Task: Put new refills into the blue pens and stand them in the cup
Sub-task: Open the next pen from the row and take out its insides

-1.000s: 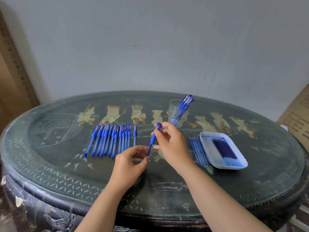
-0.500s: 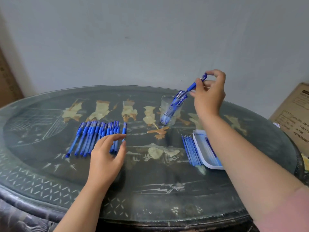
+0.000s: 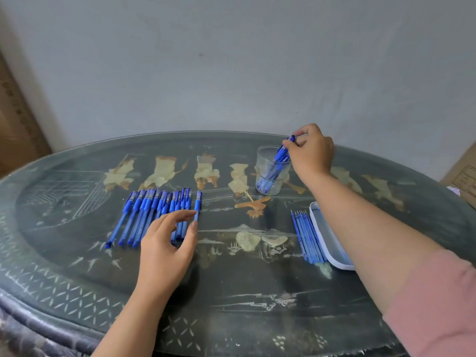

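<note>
- The right hand (image 3: 310, 150) is at the far right, fingers curled, pinching the top end of a pen (image 3: 282, 152).
- That pen leans in the cup (image 3: 262, 161), tip down, among the other pens in it (image 3: 269, 177); all of them tilt to the right.
- The cup is clear and stands upright on the far side of the table (image 3: 231, 292), just left of the right hand.
- The left hand (image 3: 164, 246) is relaxed over the near end of the row (image 3: 152, 212), fingers spread and holding nothing.
- The row lies left of centre, capped ends pointing far, the pens side by side and touching or nearly so.
- One loose pen (image 3: 197, 204) lies just right of the row, a little apart from it; the left thumb tip is right by its near end, and I cannot tell whether it touches.
- The left hand covers the near ends of the right-most pens in the row.
- The refills (image 3: 306, 235) lie in a tight bundle on the right, tips pointing far, just beside the left edge of the tray (image 3: 325, 234).
- The tray is white and shallow; the right forearm (image 3: 360, 228) crosses over it and hides most of it, so what it holds cannot be told.
- A pink sleeve (image 3: 435, 305) shows at the near right.
- The table is dark and oval, with pale inlaid figures across its far part.
- A grey wall (image 3: 231, 73) stands behind, with a cardboard box at the left (image 3: 13, 119) and another at the right (image 3: 461, 176).
</note>
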`<state>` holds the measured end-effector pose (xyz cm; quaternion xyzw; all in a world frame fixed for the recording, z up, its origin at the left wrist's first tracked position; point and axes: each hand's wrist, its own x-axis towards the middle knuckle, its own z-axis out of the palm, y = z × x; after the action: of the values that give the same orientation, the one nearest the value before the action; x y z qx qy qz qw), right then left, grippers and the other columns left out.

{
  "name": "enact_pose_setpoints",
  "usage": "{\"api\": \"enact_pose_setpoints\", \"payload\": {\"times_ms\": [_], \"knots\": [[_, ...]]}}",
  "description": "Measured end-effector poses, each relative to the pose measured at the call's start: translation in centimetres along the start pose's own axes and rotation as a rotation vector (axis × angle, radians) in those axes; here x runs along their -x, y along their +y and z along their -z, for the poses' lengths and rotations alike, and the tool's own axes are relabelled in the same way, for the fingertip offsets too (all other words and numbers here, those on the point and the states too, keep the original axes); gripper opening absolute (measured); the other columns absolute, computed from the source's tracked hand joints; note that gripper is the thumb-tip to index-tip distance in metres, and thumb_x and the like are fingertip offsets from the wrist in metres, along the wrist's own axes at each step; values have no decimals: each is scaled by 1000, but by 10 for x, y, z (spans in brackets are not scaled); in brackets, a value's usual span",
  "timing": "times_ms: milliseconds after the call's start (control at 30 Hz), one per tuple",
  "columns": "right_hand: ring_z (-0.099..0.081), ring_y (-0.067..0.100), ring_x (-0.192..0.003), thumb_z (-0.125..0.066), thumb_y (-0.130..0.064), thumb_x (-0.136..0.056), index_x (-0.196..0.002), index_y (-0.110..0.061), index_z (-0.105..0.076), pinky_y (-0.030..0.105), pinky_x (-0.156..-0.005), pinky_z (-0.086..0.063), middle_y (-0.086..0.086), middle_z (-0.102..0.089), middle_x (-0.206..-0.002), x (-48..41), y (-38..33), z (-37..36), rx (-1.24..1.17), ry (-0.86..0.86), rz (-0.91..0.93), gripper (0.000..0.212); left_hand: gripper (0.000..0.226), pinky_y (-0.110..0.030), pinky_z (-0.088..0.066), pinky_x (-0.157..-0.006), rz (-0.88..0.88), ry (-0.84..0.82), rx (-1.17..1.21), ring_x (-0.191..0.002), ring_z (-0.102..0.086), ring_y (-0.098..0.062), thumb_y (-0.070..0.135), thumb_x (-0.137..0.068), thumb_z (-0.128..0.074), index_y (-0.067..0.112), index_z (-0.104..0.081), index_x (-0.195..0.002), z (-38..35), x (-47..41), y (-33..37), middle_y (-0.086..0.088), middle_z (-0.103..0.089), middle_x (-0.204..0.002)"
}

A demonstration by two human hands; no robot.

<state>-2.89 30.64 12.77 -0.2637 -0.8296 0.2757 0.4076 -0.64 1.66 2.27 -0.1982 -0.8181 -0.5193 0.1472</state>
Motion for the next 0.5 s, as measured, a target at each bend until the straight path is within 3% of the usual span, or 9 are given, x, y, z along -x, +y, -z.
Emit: {"api": "enact_pose_setpoints", "payload": {"times_ms": [67,233,333,400,500], "knots": [[-53,26,-102,-70,-30,-86,-97,-21,-65,25,-72,-23,-2,-72,-93,-1,5,-3,124,-19,34,15,16,-16,-41,-85,15,9,15,-106,-59,-6,22,-90,-67,28,-70,-103,0,0,-1,19,-67,-105],[-44,32,-112,-66,-34,-90,-103,-19,-68,32,-93,-30,8,-57,-115,2,10,-3,337,-35,116,20,16,-16,-41,-86,34,16,27,-107,-58,-5,21,-90,-66,29,-70,-103,-1,-1,-2,21,-67,-105],[-44,35,-111,-66,-31,-90,-105,-12,-65,35,-91,-31,14,-54,-115,8,6,-5,351,2,163,24,17,-23,-44,-91,42,20,33,-108,-59,-6,20,-90,-66,30,-69,-102,-1,-2,-2,21,-67,-105],[-49,39,-103,-68,-23,-86,-101,-8,-64,38,-86,-35,18,-55,-108,17,1,-7,282,128,239,21,18,-27,-45,-92,46,29,39,-108,-59,-7,18,-90,-65,31,-69,-102,-1,-1,-2,21,-67,-105],[-51,34,-92,-66,-14,-83,-95,-8,-64,38,-82,-38,15,-56,-98,47,-15,-12,177,257,429,14,17,-19,-42,-89,66,67,58,-105,-59,-2,16,-90,-65,27,-70,-101,-1,0,0,22,-66,-102]]}}
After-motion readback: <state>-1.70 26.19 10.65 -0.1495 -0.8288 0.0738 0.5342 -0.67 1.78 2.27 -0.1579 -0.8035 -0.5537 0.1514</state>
